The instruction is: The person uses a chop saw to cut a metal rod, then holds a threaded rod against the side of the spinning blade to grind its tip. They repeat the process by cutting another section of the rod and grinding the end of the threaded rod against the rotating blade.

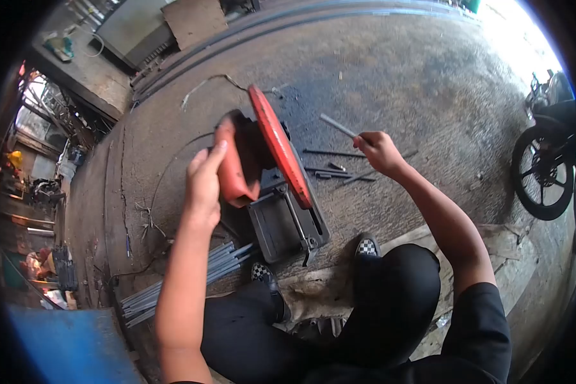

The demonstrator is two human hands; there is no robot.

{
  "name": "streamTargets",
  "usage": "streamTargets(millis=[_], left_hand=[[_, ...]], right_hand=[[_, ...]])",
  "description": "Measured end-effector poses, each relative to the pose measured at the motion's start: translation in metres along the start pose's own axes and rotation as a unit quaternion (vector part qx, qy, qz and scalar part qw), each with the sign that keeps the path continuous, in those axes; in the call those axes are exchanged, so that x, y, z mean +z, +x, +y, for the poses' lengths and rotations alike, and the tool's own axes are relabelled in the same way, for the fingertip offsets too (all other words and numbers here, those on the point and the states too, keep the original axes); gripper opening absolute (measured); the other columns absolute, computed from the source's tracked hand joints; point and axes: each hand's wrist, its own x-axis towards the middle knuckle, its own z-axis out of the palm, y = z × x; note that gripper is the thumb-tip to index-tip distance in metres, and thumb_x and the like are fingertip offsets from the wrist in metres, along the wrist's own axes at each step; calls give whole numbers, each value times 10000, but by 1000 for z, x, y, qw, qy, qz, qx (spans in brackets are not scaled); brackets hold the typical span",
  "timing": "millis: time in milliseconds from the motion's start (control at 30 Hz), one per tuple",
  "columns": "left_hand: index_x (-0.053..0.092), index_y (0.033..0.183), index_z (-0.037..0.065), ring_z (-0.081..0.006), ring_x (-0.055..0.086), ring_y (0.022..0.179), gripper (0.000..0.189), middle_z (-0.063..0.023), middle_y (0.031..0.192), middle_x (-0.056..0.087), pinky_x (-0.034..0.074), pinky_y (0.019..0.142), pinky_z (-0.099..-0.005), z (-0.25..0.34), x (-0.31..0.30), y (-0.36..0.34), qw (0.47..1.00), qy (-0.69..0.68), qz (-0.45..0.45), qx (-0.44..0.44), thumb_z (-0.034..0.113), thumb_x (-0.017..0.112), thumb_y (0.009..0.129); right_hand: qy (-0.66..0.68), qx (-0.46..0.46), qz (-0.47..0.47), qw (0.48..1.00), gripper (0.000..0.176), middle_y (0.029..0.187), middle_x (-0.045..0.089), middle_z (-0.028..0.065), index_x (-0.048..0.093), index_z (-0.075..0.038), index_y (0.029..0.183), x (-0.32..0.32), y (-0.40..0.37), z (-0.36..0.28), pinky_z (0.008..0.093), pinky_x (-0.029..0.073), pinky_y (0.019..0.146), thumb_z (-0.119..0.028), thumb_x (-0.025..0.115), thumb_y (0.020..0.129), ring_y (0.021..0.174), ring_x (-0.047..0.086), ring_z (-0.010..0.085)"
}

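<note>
My left hand (205, 178) is against the red motor housing (233, 169) of a cut-off saw, its fingers partly hidden behind the housing. Beside it stands the saw's red disc guard (278, 144), above the dark metal base (281, 224). On the right, my right hand (379, 151) is closed around one end of a short grey metal rod (338, 125), which points up and left, clear of the saw. Several dark cut rods (333, 153) lie on the floor below that hand.
A bundle of grey metal tubes (185, 281) lies left of my feet. At the right is a motorcycle wheel (544, 173). A blue surface (70, 345) fills the lower left corner, and a cable (166, 160) runs across the floor left of the saw.
</note>
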Motion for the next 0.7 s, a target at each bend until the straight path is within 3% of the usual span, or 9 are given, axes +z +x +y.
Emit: streamTargets(millis=[33,67,167,267,433,700], left_hand=[[567,1046,31,-153,582,865,282,-64,929,612,450,827,-315,13,11,-3,999,-4,-27,-39,274,580,903],[563,1050,39,-154,593,816,261,-64,925,609,475,763,-295,11,14,3,998,39,-12,-38,250,581,898],[539,1141,17,-137,599,823,351,-65,942,613,483,718,-258,9,28,16,993,109,12,-48,207,633,861],[516,1207,-4,-143,609,848,436,-87,1000,619,483,693,-249,18,34,16,979,190,9,-80,189,656,842],[502,1228,-29,-136,595,866,459,-143,1079,605,471,729,-246,19,27,21,956,285,8,-74,177,645,843],[444,1301,-19,-118,578,823,531,-99,1098,592,452,656,-200,19,36,18,956,278,52,-82,214,626,860]], right_hand=[[-89,10,-29,996,315,674,612,169,646,16,855,10,0,23,397,449,603,-279,547,906,618,569,328],[-101,22,-58,993,322,783,623,232,648,-8,865,19,-2,33,468,467,690,-311,543,894,763,582,431],[-127,31,-122,984,333,798,640,216,668,-43,880,49,0,61,471,487,705,-353,547,887,802,617,405],[-152,-24,-143,978,322,813,657,186,682,-93,872,82,13,100,468,507,702,-376,529,888,788,634,379],[-134,-105,-116,978,310,627,598,185,631,-68,763,110,26,123,488,483,582,-349,562,876,629,600,398],[-166,-140,-156,964,289,685,636,167,663,-87,785,110,41,111,469,514,622,-350,569,857,672,629,375]])
